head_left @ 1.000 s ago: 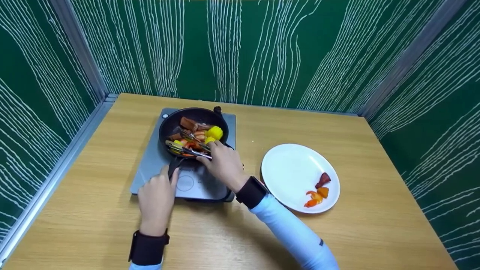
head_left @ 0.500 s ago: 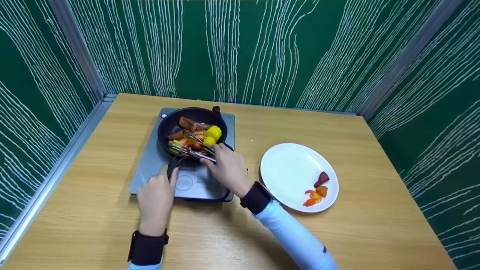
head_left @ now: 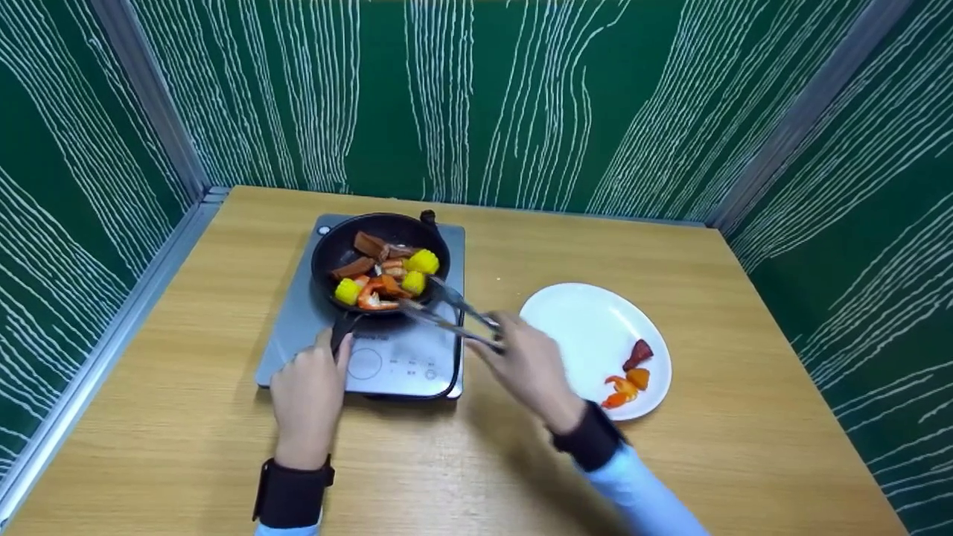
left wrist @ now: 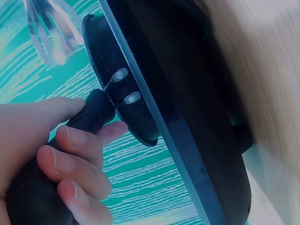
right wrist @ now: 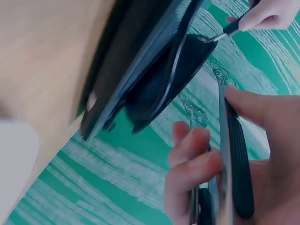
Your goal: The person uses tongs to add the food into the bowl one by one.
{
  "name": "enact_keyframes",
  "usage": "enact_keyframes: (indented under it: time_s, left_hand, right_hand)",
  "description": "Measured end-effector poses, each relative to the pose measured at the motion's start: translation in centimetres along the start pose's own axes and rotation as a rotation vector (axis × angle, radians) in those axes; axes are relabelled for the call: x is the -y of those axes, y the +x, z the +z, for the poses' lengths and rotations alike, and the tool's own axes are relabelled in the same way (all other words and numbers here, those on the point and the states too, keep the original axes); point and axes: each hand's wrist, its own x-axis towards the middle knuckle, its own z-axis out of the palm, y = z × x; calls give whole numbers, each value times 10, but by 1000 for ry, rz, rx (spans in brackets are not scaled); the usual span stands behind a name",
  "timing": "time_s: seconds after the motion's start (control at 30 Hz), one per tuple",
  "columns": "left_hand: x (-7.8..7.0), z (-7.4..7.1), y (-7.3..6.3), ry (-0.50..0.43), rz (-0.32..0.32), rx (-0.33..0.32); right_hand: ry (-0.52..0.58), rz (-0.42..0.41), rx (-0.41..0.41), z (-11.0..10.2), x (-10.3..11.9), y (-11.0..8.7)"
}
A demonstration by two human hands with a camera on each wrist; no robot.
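Observation:
A small black frying pan [head_left: 380,223] stands on a grey induction cooktop [head_left: 298,335]. My left hand [head_left: 309,398] grips its black handle [left wrist: 96,112], fingers wrapped round it in the left wrist view. Inside the pan lie yellow corn pieces [head_left: 423,262], shrimp [head_left: 372,296] and brown meat slices [head_left: 370,244]. My right hand [head_left: 528,365] holds metal tongs [head_left: 454,324] with dark grips between thumb and fingers. The tongs' arms are spread, nothing showing between their tips, which are at the pan's right front rim.
To the right of the cooktop, a white oval plate [head_left: 573,320] carries a dark red meat piece [head_left: 638,353], an orange chunk [head_left: 637,378] and a shrimp [head_left: 619,394]. A black cord [head_left: 456,365] runs along the cooktop's right side. Green walls enclose the table [head_left: 670,260].
My right hand has drawn the tongs back from the food, moving right and toward me, partly over the plate's left edge in view. The left hand stays on the handle.

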Motion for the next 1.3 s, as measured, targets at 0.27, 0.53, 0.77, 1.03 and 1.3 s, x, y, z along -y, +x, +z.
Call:
enact_keyframes:
  time_s: [0.27,0.53,0.77,1.03,1.3]
  left_hand:
    - [-1,0,0,6,6,-9]
    - [-1,-1,0,6,2,-1]
    - [-1,-1,0,-13,-14,16]
    - [0,0,-1,-5,-8,-1]
    - [0,1,-1,-1,1,-20]
  right_hand:
    - [-125,147,-84,-50,-92,-42]
    - [-219,597,159,-96,-146,-87]
    - [-300,764,195,-101,-161,-105]
    - [-330,786,193,-97,-164,-107]
    - [-357,763,175,-91,-159,-103]
